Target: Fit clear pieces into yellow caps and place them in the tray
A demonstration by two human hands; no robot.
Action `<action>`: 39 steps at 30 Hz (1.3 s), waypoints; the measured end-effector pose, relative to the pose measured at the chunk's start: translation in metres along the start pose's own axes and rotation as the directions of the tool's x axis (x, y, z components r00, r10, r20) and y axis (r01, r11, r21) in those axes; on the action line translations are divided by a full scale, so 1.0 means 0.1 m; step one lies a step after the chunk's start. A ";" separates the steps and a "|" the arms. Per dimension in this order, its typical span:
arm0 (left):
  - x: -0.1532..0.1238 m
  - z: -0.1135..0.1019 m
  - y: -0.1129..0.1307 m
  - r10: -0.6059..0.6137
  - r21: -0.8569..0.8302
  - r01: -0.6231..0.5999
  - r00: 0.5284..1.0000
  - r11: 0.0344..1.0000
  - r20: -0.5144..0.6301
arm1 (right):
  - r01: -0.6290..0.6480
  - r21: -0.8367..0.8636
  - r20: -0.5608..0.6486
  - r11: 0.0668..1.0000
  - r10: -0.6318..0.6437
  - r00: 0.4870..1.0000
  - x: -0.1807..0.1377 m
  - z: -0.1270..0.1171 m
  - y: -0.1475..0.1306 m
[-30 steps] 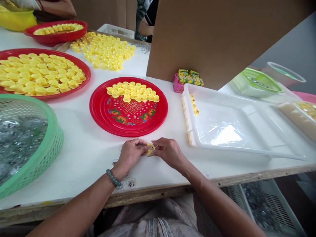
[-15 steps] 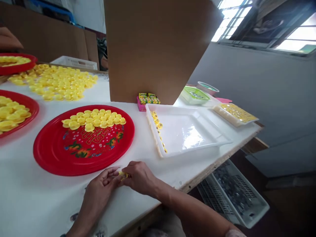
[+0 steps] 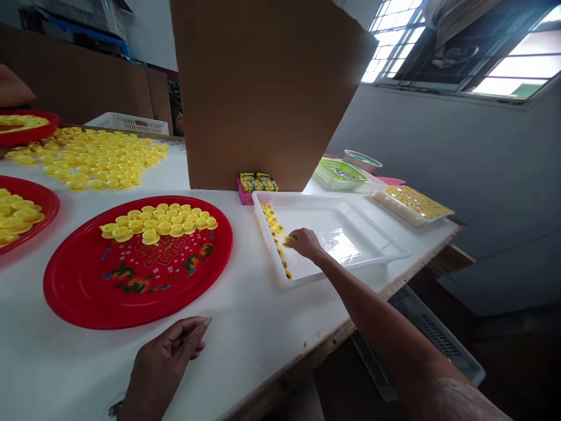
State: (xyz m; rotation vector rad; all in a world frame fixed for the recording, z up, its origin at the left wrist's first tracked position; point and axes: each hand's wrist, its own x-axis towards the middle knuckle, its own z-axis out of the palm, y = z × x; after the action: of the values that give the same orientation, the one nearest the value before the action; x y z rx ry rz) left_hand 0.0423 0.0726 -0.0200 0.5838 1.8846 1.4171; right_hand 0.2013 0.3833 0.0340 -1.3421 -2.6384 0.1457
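My right hand (image 3: 304, 242) reaches into the white tray (image 3: 291, 283), its thumb and fingers closed on a small yellow disc (image 3: 287, 240) with dark marks. Beside it, several similar yellow pieces (image 3: 272, 224) lie along the tray's left wall. Over the white table (image 3: 249, 327), my left hand (image 3: 169, 356) is closed in a pinch. A tiny pale spot shows at its fingertips; I cannot make out whether it is a nail or a held piece. Just beyond that hand lies a red oval plate (image 3: 83, 286) with yellow hat-shaped caps (image 3: 164, 222) grouped at its far side.
A tall cardboard panel (image 3: 263, 88) stands behind a pink basket (image 3: 246, 197) of small yellow-green boxes. More yellow caps (image 3: 100, 158) spread at the far left. Toward the right are a green basket (image 3: 342, 175) and a filled tray (image 3: 412, 204). A crate (image 3: 438, 339) sits below the table edge.
My right hand has moved away from my left hand, forward and right into the white tray, carrying the yellow disc. My left hand stays near the red plate, still pinched.
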 end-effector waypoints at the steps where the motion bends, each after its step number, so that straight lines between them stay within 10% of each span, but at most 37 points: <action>1: 0.00 -0.02 0.01 0.010 0.010 -0.010 1.000 1.000 -0.016 | 0.010 0.004 0.006 1.000 -0.010 1.000 0.04 0.04 0.03; 9: -0.04 -0.27 0.20 0.159 0.086 -0.149 0.980 0.985 -0.123 | -0.011 0.052 -0.094 0.999 0.016 0.995 -0.06 0.15 -0.09; 13: -0.06 -0.54 0.21 0.113 0.156 -0.082 0.973 0.984 -0.200 | 0.320 0.170 -0.343 0.932 -0.249 0.906 -0.63 0.14 -0.62; 17: -0.12 -0.77 0.25 0.110 0.254 -0.048 0.965 0.966 -0.237 | 0.728 0.394 -0.074 0.560 -0.771 0.633 -1.22 0.30 -1.40; 20: -0.07 -0.87 0.32 0.187 0.292 -0.093 0.930 0.952 -0.315 | 0.830 0.382 0.004 0.406 -0.899 0.438 -1.42 0.52 -1.93; 23: 0.08 -0.94 0.41 0.264 0.321 -0.150 0.899 0.935 -0.349 | 0.903 0.254 -0.015 0.346 -0.932 0.362 -1.44 0.67 -2.23; 31: 0.81 -1.09 0.59 0.403 0.635 -0.143 0.870 0.759 -0.285 | 0.885 0.193 0.067 0.423 -0.906 0.418 -1.46 0.67 -1.90; 36: 1.39 -0.99 0.73 0.525 0.907 -0.136 0.845 0.398 -0.103 | 0.588 0.519 0.005 0.621 -0.690 0.724 -1.56 0.74 -1.59; 39: 1.71 -0.88 0.76 0.473 0.950 -0.062 0.876 0.305 -0.095 | 0.378 0.644 0.094 0.665 -0.559 0.824 -1.58 0.70 -1.49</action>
State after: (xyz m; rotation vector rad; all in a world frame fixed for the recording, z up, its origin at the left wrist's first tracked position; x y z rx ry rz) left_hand -0.1401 0.1601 0.0222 1.3164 2.9971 0.3972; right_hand 0.1608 0.1674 -0.0277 -0.4146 -2.6874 1.0763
